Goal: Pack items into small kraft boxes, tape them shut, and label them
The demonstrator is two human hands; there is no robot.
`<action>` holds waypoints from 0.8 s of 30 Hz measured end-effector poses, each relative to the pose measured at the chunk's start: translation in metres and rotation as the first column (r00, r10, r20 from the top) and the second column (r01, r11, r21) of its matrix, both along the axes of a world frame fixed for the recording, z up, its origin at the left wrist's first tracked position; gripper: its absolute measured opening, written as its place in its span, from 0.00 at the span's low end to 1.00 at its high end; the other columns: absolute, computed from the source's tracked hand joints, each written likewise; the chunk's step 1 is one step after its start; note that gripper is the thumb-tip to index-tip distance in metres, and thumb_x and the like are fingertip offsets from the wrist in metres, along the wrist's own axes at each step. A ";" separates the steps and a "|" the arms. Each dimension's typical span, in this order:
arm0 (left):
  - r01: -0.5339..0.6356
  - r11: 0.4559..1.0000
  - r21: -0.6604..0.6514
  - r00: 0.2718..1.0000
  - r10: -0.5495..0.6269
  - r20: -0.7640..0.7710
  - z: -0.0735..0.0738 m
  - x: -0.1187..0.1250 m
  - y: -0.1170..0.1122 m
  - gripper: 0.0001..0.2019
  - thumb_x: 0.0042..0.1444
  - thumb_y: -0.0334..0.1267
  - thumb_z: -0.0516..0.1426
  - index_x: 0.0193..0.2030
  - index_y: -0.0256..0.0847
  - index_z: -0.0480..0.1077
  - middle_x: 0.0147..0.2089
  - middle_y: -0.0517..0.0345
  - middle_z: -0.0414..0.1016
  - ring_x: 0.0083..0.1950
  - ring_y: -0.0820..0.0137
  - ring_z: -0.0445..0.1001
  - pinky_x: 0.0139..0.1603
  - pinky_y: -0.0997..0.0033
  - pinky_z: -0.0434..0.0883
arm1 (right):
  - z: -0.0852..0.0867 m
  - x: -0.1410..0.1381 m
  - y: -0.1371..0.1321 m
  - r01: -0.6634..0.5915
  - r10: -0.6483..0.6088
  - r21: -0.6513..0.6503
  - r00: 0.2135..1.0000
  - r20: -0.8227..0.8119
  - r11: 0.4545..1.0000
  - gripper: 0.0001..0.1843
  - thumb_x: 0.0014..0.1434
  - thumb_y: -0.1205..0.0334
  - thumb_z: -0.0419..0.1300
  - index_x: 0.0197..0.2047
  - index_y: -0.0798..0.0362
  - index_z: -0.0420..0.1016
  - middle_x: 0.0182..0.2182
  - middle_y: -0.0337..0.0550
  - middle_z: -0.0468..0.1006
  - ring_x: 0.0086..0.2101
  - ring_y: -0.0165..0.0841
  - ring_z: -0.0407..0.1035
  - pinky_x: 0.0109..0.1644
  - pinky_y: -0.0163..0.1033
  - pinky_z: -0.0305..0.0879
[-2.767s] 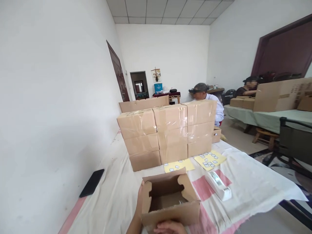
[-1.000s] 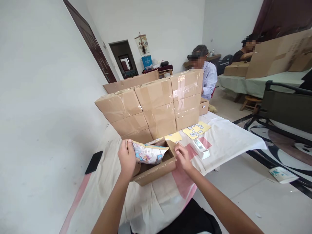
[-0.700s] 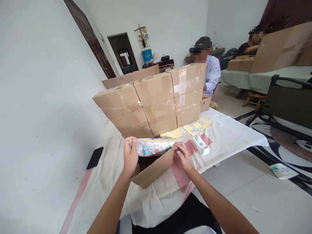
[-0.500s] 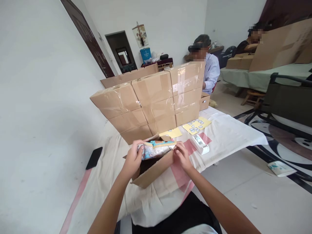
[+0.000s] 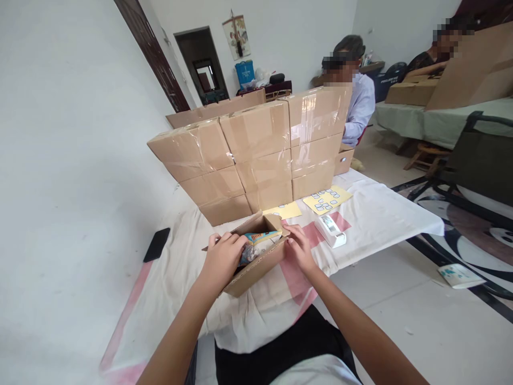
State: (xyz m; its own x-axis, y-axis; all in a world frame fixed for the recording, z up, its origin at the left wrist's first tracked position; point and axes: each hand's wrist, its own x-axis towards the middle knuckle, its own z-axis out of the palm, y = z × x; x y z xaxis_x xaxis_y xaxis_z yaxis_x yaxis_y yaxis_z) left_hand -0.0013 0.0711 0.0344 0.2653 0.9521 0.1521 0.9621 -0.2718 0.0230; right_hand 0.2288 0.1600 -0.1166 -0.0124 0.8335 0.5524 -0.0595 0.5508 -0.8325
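Note:
An open brown cardboard box (image 5: 256, 267) sits on the cloth-covered table (image 5: 372, 224) in front of me. A colourful printed packet (image 5: 258, 243) lies down inside it. My left hand (image 5: 222, 256) presses on the packet's left end, fingers curled over it. My right hand (image 5: 300, 247) rests on the box's right flap and rim, fingers bent against the cardboard.
A wall of several taped cartons (image 5: 256, 149) stands behind the box. Two yellow sticker sheets (image 5: 326, 199) and a white tape dispenser (image 5: 331, 231) lie to the right, a black phone (image 5: 156, 244) to the left. Two other people sit at the back right.
The packet went from above the box down into it, with my left hand following it. My right hand stayed at the box's right flap.

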 end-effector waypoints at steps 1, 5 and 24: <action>-0.004 1.000 0.002 1.000 0.004 -0.003 -0.003 0.000 0.001 0.15 0.70 0.33 0.44 0.45 0.46 0.71 0.43 0.54 0.80 0.51 0.59 0.72 0.57 0.49 0.55 | 0.000 0.000 0.000 -0.004 0.004 0.003 1.000 -0.006 1.000 0.21 0.67 0.47 0.57 0.56 0.48 0.79 0.48 0.51 0.76 0.45 0.42 0.70 0.50 0.49 0.69; 0.035 0.995 -0.091 0.997 -0.029 0.073 -0.018 -0.008 0.004 0.06 0.65 0.36 0.54 0.45 0.45 0.73 0.48 0.55 0.80 0.55 0.59 0.72 0.63 0.46 0.48 | 0.000 0.001 0.001 -0.032 0.032 -0.001 0.999 -0.018 0.999 0.20 0.67 0.48 0.58 0.56 0.48 0.79 0.49 0.51 0.77 0.46 0.43 0.70 0.51 0.50 0.68; 0.133 0.977 -0.164 0.988 -0.143 -0.050 -0.024 0.005 0.039 0.07 0.63 0.39 0.56 0.37 0.44 0.75 0.38 0.52 0.81 0.42 0.58 0.77 0.40 0.59 0.65 | -0.002 0.001 0.001 -0.043 0.043 -0.047 0.999 0.006 0.998 0.20 0.68 0.49 0.58 0.58 0.47 0.80 0.44 0.49 0.78 0.42 0.43 0.69 0.48 0.48 0.67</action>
